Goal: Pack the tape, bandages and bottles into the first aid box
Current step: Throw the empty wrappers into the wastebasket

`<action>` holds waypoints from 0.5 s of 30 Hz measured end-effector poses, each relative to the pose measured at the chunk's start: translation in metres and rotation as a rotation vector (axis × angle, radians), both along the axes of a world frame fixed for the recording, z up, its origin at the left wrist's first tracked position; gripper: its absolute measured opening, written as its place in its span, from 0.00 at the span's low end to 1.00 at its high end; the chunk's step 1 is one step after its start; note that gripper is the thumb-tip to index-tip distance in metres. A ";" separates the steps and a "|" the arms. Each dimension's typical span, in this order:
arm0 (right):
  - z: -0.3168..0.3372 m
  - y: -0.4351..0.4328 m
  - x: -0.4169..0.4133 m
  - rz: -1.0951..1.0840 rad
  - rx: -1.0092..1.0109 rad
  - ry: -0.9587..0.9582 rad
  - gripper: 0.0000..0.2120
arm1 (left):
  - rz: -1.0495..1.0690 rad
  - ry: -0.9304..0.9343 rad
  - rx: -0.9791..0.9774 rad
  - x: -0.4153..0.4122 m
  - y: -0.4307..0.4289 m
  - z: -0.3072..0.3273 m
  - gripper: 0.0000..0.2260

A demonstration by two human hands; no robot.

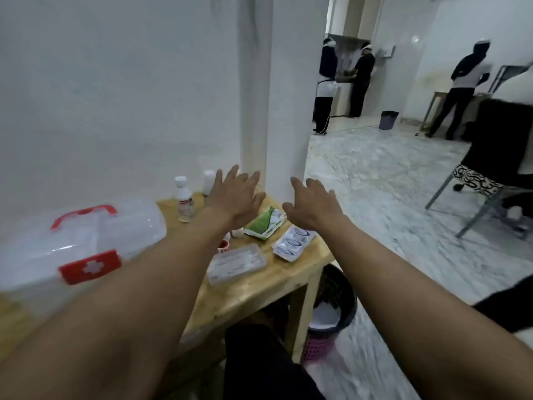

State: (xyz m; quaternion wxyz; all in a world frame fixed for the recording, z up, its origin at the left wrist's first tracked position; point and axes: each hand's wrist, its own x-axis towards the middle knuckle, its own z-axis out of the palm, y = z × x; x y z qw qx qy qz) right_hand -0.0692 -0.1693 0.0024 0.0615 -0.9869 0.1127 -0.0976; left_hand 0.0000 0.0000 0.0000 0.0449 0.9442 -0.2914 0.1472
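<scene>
The clear first aid box (86,238), with a red handle and a red latch, stands shut at the left of the wooden table (259,287). Behind it stand a small clear bottle (183,202) and a second white-capped bottle (208,181), half hidden by my left hand (235,197). That hand hovers open above the table's far side, fingers spread. My right hand (313,204) hovers open over the table's right corner. Below them lie a green-and-white packet (266,223), a white-and-blue bandage packet (292,243), a clear flat case (236,264), a red-and-white tape roll (223,246) and a small white roll (238,232).
A white wall and pillar (284,111) rise right behind the table. A dark wastebasket (334,301) over a pink basket (317,346) sits by the table's right leg. A chair (490,180) stands at right on the marble floor. Three persons (360,79) stand far back.
</scene>
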 end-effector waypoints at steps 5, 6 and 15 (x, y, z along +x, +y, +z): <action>-0.023 -0.011 -0.007 -0.101 0.027 0.230 0.39 | -0.021 0.005 0.127 0.005 -0.014 -0.017 0.22; -0.028 -0.013 -0.009 -0.110 0.036 0.268 0.41 | -0.021 0.017 0.156 0.005 -0.017 -0.021 0.21; -0.047 -0.028 0.001 -0.186 0.176 0.484 0.54 | 0.067 0.077 0.236 0.002 -0.038 -0.033 0.13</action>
